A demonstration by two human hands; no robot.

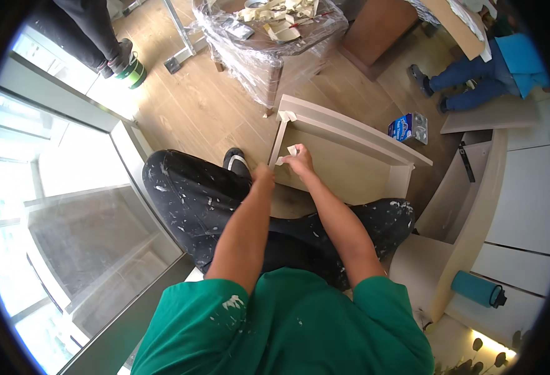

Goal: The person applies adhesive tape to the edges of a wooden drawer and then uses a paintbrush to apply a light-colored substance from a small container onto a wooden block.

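In front of me lies a shallow beige drawer (350, 133) on the wooden floor, its long front panel on the far side. My right hand (300, 162) is over its left end, fingers closed around a crumpled piece of pale masking tape (292, 150). Beside it, at the outer side of the drawer's left wall, is my left hand (263, 175); its fingers are blurred, and I cannot see whether they grip anything. Another bit of pale tape (287, 116) sticks to the drawer's far left corner.
A plastic-wrapped table (256, 69) with tape scraps stands ahead. A blue box (406, 127) lies beyond the drawer. Right are an opened cabinet (453, 206) and a teal bottle (475, 289). Two other people stand at far left and far right. Glass panels (87, 225) line my left.
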